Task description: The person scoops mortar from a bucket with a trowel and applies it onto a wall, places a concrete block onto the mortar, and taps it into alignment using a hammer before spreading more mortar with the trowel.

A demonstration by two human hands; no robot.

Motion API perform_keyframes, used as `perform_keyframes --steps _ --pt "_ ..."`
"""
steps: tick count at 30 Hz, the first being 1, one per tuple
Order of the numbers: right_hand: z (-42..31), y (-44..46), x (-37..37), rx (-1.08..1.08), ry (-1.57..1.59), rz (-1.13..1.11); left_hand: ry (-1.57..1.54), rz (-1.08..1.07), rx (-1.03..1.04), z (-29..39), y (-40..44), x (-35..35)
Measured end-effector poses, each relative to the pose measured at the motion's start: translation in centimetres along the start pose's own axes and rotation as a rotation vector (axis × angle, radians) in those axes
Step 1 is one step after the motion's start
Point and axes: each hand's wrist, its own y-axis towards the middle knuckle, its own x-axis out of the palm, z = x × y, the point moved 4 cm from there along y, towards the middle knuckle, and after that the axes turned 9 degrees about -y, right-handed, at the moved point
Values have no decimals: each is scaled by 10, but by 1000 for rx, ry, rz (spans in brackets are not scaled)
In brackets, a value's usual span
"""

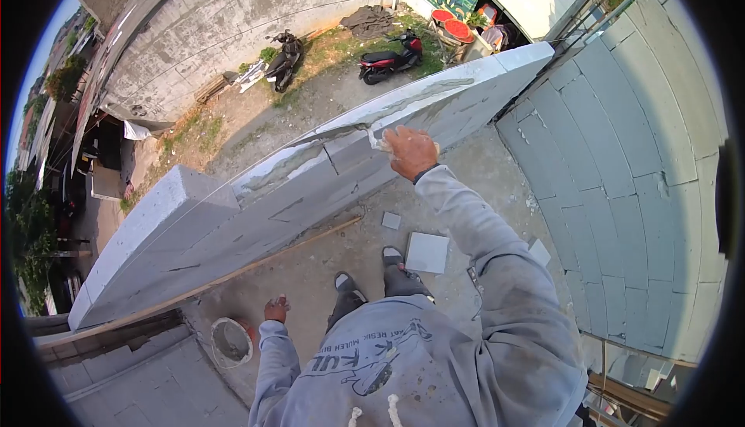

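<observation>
My right hand (411,151) reaches out over the top of a low wall of pale lightweight blocks (310,171). Its fingers are closed at the wall's top edge, against a small whitish piece (379,140) that I cannot make out clearly. Streaks of grey mortar (283,167) lie along the wall top on both sides of this hand. My left hand (277,308) hangs low at my side, fingers loosely apart and nothing visible in it. Just beyond it stands a bucket (231,341) with grey mortar inside.
One raised block (182,194) tops the wall's left part. A long wooden strip (287,252) runs along its foot. By my feet lie a square block (427,252) and a smaller piece (391,220). A tall block wall (621,178) rises at right; motorbikes (392,58) stand outside below.
</observation>
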Motion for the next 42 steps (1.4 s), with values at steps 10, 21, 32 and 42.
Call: perform_keyframes --steps 10,21,32,42 --pt "209 -28 37 433 -141 221 349 -77 -15 5 -44 48" --pt "164 -42 177 467 305 -2 575 -196 186 89 -85 150" --pt "103 -142 102 314 558 17 706 -278 191 116 -78 204" --pt "30 -28 61 573 1893 -397 609 -311 277 104 -69 189"
